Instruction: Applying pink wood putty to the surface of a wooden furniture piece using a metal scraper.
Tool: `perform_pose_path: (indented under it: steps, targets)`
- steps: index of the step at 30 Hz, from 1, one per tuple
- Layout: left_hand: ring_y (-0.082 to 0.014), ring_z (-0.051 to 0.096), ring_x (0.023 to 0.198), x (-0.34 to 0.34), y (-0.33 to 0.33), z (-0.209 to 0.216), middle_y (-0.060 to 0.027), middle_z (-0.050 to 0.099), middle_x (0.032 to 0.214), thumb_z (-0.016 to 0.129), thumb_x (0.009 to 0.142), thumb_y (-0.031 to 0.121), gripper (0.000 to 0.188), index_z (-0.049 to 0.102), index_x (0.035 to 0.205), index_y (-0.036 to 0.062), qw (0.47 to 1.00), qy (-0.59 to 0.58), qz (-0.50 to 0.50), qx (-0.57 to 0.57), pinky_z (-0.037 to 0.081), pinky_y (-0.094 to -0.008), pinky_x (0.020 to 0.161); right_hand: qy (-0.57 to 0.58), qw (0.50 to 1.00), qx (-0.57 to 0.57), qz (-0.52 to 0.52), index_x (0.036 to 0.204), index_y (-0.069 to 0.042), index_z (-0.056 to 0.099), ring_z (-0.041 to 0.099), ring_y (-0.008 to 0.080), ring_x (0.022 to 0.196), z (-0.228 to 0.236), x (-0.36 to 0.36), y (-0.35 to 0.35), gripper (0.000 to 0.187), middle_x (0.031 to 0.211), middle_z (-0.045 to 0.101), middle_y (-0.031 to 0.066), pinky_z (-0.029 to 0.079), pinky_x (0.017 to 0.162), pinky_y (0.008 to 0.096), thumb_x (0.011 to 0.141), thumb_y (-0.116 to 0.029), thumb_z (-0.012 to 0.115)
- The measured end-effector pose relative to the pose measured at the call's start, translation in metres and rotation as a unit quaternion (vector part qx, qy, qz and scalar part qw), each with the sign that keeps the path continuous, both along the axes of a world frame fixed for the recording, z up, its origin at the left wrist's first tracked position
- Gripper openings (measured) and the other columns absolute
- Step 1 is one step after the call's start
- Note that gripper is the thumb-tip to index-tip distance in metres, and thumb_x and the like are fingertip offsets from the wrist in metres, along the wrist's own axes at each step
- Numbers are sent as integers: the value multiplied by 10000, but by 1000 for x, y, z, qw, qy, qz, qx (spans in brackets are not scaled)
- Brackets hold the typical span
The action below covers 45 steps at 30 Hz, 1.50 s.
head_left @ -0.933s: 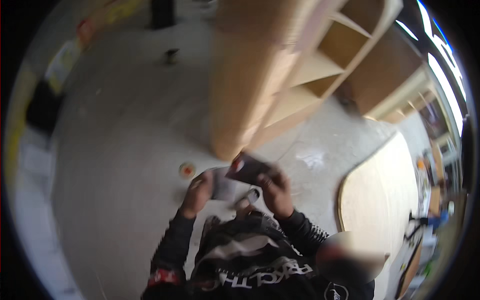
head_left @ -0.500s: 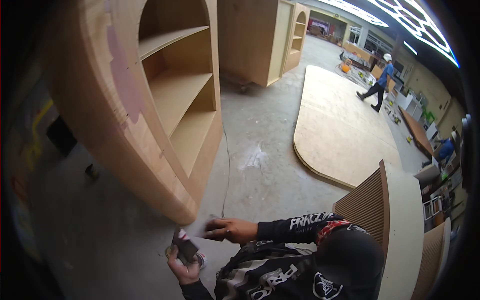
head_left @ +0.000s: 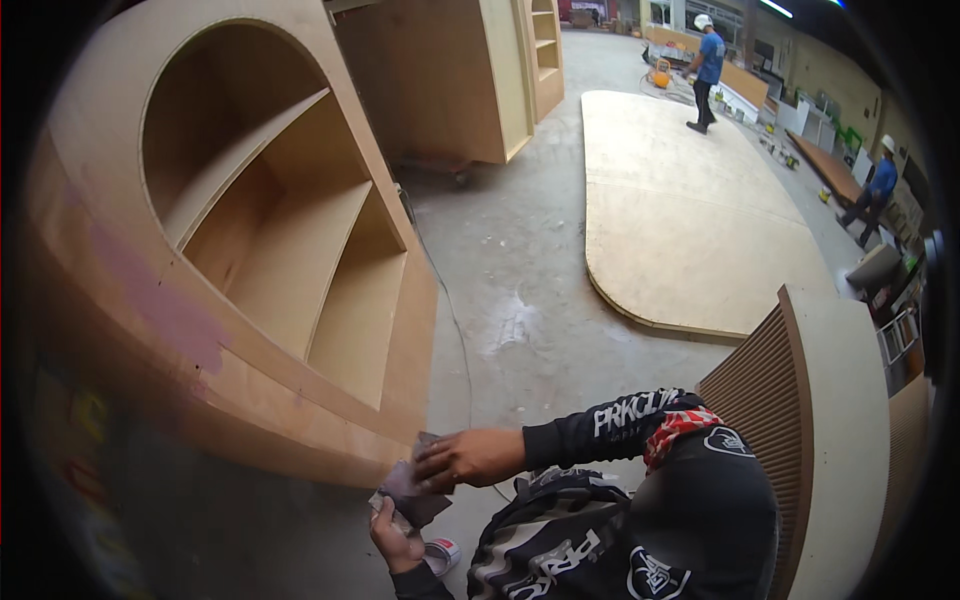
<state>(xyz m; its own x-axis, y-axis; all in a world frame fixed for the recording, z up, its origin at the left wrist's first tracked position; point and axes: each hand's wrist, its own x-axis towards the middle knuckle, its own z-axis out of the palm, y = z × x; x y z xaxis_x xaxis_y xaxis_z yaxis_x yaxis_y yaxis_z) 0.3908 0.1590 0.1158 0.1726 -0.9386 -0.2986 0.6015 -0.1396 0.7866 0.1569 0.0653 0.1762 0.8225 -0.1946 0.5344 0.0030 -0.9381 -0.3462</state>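
Observation:
My left hand (head_left: 396, 540) grips a dark flat plate (head_left: 428, 508) with a greyish-purple smear on its face. My right hand (head_left: 468, 458) holds a thin grey-brown flat scraper (head_left: 428, 442), its fingers curled over it. The two tools overlap, and whether they touch is hard to tell. Just above them is the lower end of a tall plywood cabinet (head_left: 400, 330) with an arched opening and shelves. A pinkish-purple filler patch (head_left: 165, 300) runs along its curved side.
A cable (head_left: 462, 345) trails over the grey floor beside the cabinet. Another cabinet (head_left: 430, 85) stands behind. A large rounded plywood panel (head_left: 700, 230) lies beyond; one person (head_left: 708, 70) stands at its far edge, another (head_left: 878, 190) farther right. A ribbed curved panel (head_left: 765, 365) rises at right.
My hands have come together, the right hand's scraper now over the plate. The view has shifted, showing more of the cabinet's arch. The far person has turned and stands upright.

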Motion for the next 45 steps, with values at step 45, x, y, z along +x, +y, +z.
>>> perform_pose_path:
  steps: [45]
  targets:
    - [-223,638,1105,-78,11,26,-92,660,1192,476,1011,254,304,581,1225,65,967,246,60,-10,533,-391,934,-177,957,222,66,1261,-112,615,556,376,1192,2,-40,16,705,1288,530,191,473,1002,453,654,237,531]
